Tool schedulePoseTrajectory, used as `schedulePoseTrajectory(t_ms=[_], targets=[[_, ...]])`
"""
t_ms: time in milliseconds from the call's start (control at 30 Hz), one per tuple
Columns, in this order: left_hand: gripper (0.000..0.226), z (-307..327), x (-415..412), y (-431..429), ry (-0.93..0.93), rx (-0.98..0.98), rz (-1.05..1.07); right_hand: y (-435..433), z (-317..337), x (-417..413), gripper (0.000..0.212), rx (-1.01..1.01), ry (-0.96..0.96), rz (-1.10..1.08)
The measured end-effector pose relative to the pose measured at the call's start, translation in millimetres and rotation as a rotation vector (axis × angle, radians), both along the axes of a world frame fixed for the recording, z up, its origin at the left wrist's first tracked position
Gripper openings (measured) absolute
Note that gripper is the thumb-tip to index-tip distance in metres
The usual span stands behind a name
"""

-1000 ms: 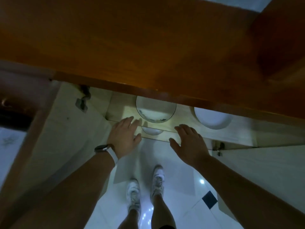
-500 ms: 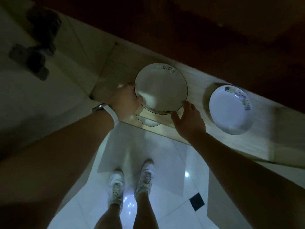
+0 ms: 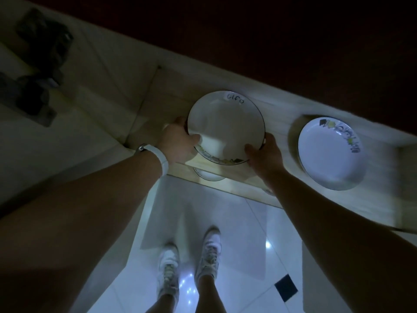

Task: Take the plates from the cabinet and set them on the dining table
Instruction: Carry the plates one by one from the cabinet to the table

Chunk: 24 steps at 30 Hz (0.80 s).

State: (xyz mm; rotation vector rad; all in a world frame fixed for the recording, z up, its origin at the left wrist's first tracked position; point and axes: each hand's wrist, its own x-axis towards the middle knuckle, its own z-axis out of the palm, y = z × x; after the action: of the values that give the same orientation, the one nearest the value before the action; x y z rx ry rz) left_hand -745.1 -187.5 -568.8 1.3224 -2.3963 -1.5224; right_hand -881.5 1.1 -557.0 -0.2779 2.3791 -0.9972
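The left grip [image 3: 178, 141] clamps the plate [image 3: 225, 125] at its 8 o'clock rim, thumb over the top. The right grip [image 3: 264, 154] clamps it at 4 o'clock. The plate lies between them near the shelf's [image 3: 158, 102] front edge, face up. It is round, with no long axis, its lettering toward 12 o'clock. A second plate [image 3: 330, 154] lies at 3 o'clock, apart.
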Motion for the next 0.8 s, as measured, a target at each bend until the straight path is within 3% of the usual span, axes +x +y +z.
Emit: schedulePoseTrajectory(t_ms=[167, 300, 433, 567, 800], targets=[[0.039, 6.0, -5.7, 0.8, 0.026, 0.141, 0.048, -3.2, -3.6, 4.8, 0.054, -0.111, -0.083, -0.119], [0.037, 12.6, 1.1, 8.7, 0.095, 0.142, 0.005, 4.4, -1.2, 12.2, 0.052, -0.184, -0.079, -0.177], [0.038, 22.2, 11.8, 23.6, 0.177, 0.326, 0.065, 16.7, 14.9, 20.8, 0.053, -0.242, -0.047, -0.193], [0.036, 41.1, 25.8, 43.0, 0.250, 0.314, 0.044, 40.5, 34.4, 40.0, 0.057, -0.312, -0.028, -0.220], [0.069, 84.6, 60.9, 88.3, 0.376, 0.432, -0.104, 97.4, 78.1, 88.9, 0.063, -0.442, -0.092, -0.317]])
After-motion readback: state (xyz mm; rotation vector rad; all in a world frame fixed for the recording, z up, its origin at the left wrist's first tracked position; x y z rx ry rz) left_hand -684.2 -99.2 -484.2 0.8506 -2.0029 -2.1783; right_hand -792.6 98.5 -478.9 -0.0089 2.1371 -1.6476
